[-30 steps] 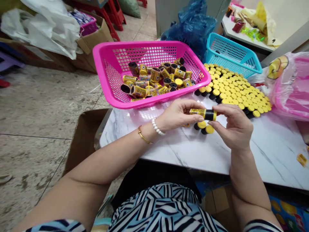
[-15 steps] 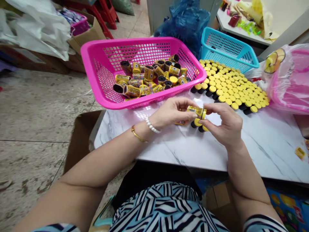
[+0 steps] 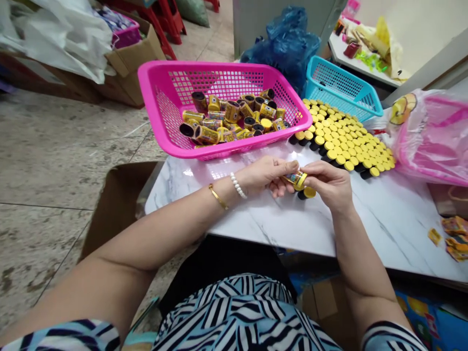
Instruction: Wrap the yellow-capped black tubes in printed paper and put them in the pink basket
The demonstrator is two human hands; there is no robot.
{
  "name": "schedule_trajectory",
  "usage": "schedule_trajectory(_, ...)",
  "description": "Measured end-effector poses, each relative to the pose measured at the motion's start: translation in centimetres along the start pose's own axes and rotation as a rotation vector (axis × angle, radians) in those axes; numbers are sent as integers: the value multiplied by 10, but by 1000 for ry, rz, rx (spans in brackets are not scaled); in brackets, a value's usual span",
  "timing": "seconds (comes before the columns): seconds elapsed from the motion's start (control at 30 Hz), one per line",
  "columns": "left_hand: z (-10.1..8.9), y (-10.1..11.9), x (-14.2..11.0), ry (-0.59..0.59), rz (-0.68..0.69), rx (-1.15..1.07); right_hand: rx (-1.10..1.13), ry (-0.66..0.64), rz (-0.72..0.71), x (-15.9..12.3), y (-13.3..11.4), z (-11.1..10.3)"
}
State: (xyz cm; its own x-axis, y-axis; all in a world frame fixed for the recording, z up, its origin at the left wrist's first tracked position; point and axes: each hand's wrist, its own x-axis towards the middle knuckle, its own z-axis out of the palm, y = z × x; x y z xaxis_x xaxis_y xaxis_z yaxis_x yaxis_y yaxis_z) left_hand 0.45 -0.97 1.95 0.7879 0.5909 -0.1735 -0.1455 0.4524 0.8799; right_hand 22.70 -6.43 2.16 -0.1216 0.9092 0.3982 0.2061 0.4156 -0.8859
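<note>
My left hand (image 3: 268,174) is closed on a small yellow-labelled canister (image 3: 295,179), its thumb lying along the top. The canister is tilted, with its yellow cap toward the right. My right hand (image 3: 330,185) has thumb and fingers pinched at that capped end. Just below, on the table, lies a black canister with a yellow cap (image 3: 309,193), partly hidden behind the hands. Beyond them stands a pink basket (image 3: 223,148) holding several labelled canisters (image 3: 233,112), most showing black open ends.
Many black canisters with yellow caps (image 3: 347,139) stand in a dense group on the marble-patterned table (image 3: 252,222). Behind them are a turquoise basket (image 3: 343,90) and a blue plastic bag (image 3: 287,46). A plastic-wrapped pink basket (image 3: 431,141) and small yellow wrappers (image 3: 455,239) are at the right.
My left thumb has moved onto the top of the canister, and its label has turned. My right fingers have closed in on its capped end. The whole view has shifted slightly.
</note>
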Motion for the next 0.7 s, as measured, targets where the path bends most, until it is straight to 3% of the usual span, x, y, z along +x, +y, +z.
schedule_trajectory(0.07, -1, 1, -1, -18, 16, -40, -6, 52, -5, -2, 1, 2)
schedule_trajectory(0.2, 0, 2, -2, -21, 14, -63, -58, 36, -42, -5, -2, 8)
schedule_trajectory(0.37, -1, -1, 0, -66, -30, -106, -173, 193, -137, -7, -5, 15)
schedule_trajectory(0.57, 0, -5, 3, 18, -30, -68, -191, 59, -128, -7, -10, 17)
schedule_trajectory(0.7, 0, -5, 4, -10, -52, -122, -202, 121, -211, -8, -10, 17)
